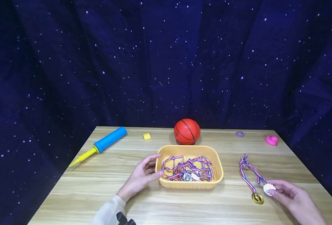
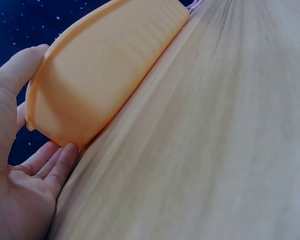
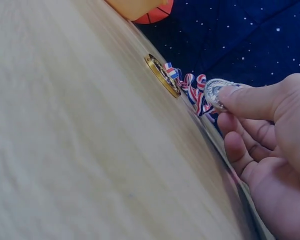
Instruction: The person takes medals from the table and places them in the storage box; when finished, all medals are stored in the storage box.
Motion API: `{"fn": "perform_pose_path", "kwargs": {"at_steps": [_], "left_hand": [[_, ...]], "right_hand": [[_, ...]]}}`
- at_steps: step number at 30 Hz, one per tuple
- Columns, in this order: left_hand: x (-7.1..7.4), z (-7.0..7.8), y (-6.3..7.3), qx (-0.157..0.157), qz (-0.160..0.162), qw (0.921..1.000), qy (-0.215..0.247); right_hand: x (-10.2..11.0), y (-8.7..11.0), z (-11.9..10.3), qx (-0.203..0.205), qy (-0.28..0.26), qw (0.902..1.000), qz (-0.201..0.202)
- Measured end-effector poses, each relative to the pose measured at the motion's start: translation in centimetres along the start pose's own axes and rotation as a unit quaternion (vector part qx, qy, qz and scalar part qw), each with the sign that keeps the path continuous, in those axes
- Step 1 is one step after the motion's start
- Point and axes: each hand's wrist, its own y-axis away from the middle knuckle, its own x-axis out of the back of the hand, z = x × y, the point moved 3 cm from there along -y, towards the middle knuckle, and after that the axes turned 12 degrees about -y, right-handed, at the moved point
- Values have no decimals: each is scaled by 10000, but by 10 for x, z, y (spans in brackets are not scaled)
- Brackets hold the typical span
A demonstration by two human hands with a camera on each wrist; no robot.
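A yellow-orange plastic basin (image 1: 189, 185) sits on the table, with several medals on striped ribbons (image 1: 195, 173) tangled inside. At the basin's left end, my left hand (image 1: 142, 176) holds the rim between thumb and fingers; the left wrist view shows the thumb on the rim and other fingers against the wall of the basin (image 2: 105, 75). My right hand (image 1: 292, 195) pinches a silver medal (image 1: 269, 189) between thumb and fingers, tilted just above the table (image 3: 216, 94). Beside it a gold medal (image 1: 257, 198) lies on the table, its red, white and blue ribbon (image 1: 246, 175) stretching away behind.
Behind the basin stands a red basketball (image 1: 187, 131). A blue and yellow hand pump (image 1: 109, 139) and a small yellow block (image 1: 147, 136) lie at the back left. Toward the back right are a purple ring (image 1: 240, 134) and a pink rubber duck (image 1: 271, 140).
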Motion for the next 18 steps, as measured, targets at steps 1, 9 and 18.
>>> {"fn": "perform_pose_path", "kwargs": {"at_steps": [1,9,18], "left_hand": [[0,0,0,2,-4,10000,-3],[0,1,1,46,19,10000,1],[0,1,2,147,-13,9999,-28]], "right_hand": [[0,-1,-2,-7,-10,10000,5],[2,-11,-17,327,-103,9994,101],[4,-33,-40,558,-412,9972,273]]}}
